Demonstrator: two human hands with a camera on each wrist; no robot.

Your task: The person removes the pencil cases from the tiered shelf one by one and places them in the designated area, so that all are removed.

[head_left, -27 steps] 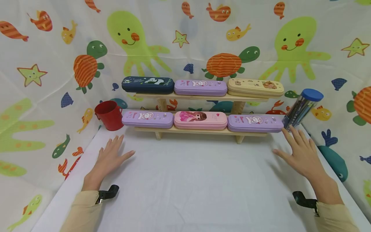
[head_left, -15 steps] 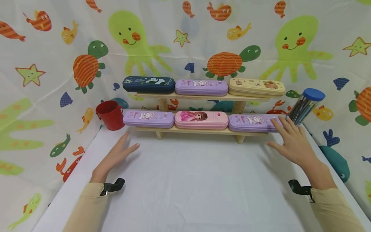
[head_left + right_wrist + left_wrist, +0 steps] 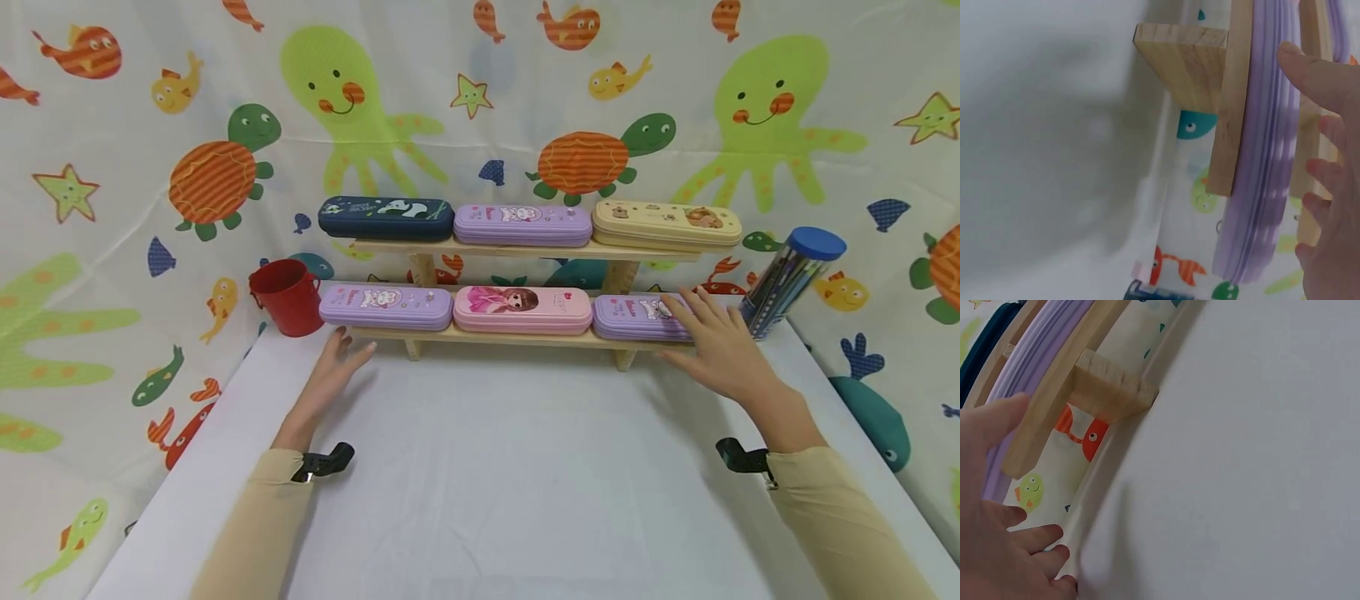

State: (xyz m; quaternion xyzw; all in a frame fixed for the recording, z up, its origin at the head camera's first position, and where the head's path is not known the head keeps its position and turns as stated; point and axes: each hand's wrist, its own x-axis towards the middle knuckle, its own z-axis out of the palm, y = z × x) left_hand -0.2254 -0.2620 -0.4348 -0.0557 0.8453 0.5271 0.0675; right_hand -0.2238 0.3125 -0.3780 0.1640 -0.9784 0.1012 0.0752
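By the lower wooden shelf, my left hand, near one lilac bunny pencil case, and right hand, near another lilac case, have fingers apart.

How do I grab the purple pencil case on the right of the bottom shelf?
Probably by its right end, coming from the front right with your right hand, thumb in front, fingers behind. The purple pencil case is long and lies flat; that end sticks out past the bottom shelf, while its left end sits close beside the pink pencil case.
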